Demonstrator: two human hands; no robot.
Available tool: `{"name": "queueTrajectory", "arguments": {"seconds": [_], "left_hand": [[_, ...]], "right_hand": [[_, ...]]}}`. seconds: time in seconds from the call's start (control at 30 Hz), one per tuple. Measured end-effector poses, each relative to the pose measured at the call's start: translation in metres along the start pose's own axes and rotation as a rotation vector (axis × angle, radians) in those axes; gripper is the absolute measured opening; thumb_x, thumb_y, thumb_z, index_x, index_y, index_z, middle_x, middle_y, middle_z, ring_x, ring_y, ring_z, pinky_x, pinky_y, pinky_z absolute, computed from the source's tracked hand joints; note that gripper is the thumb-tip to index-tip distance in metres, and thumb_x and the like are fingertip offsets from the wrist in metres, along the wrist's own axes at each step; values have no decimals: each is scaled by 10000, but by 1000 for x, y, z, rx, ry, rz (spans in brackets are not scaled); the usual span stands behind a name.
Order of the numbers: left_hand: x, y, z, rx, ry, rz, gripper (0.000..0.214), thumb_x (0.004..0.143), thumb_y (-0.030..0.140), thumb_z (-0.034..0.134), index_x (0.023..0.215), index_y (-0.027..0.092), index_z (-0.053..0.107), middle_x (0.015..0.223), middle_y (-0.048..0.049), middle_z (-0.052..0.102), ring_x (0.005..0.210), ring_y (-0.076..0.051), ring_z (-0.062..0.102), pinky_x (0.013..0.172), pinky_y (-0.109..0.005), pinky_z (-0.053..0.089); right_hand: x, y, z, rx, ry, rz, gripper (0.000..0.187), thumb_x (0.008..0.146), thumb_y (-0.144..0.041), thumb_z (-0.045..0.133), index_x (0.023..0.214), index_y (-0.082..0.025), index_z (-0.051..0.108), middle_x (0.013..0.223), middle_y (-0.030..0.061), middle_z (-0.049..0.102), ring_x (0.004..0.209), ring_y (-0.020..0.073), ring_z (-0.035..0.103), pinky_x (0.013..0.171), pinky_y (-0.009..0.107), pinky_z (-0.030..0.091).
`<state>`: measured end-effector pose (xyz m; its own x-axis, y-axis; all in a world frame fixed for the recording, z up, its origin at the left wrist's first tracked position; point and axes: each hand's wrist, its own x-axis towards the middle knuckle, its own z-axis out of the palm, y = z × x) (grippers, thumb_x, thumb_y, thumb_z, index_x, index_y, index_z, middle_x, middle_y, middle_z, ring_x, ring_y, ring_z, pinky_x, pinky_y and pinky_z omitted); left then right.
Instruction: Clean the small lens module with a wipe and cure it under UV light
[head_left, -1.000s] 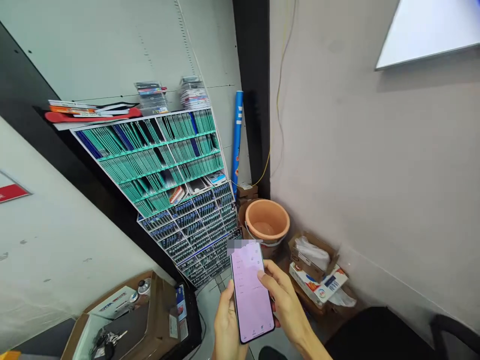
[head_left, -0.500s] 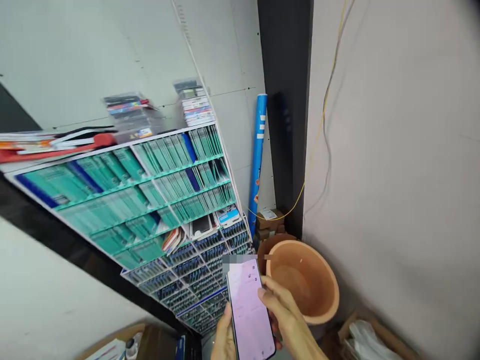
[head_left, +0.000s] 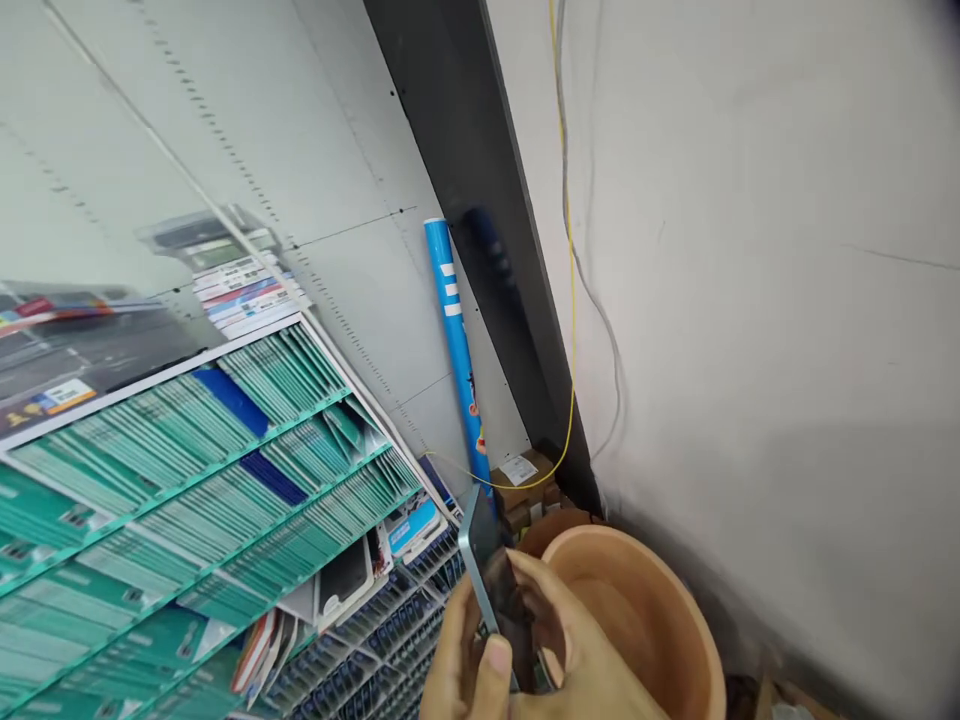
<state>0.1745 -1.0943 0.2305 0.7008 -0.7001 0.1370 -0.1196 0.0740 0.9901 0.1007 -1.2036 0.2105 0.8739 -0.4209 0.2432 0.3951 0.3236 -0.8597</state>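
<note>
A smartphone with a pale bluish metal edge is held between both hands at the lower middle of the view. It is turned nearly edge-on, and the visible part of its screen looks dark. My left hand grips its left side, with the thumb pressed along the edge. Curled about the right side, my right hand has its fingertips against the phone. The phone's lower end is partly hidden by the fingers.
A shelf rack packed with green sleeves fills the left. Beyond the hands are an orange-brown tub, a blue rolled tube and a cardboard box. A yellow cable hangs down the wall.
The phone has turned from facing me with a lit screen to nearly edge-on and dark. The view has swung right and closer, shifting the rack leftward.
</note>
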Motion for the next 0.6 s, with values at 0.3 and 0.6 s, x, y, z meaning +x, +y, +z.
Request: {"name": "queueTrajectory", "arguments": {"seconds": [0.3,0.6], "left_hand": [[117,14,-32,1327,261,258,426,1021,381,354,1398,221,471,1449,-95,511,1181,-248,620,716,-290,621],[163,49,-55,2052,40,307,394,962,242,424,1262,76,617,1339,-191,577,1089,-408,564,649,-514,587]], "right_hand": [[156,-37,-52,-215,-65,-116,795,714,-229,805,1375,-259,363,1297,56,575,1178,210,565,1025,379,449],[213,-34,-50,-164,-156,-90,813,697,-267,816,1371,-252,363,1267,58,594,1125,218,593,994,387,469]]}}
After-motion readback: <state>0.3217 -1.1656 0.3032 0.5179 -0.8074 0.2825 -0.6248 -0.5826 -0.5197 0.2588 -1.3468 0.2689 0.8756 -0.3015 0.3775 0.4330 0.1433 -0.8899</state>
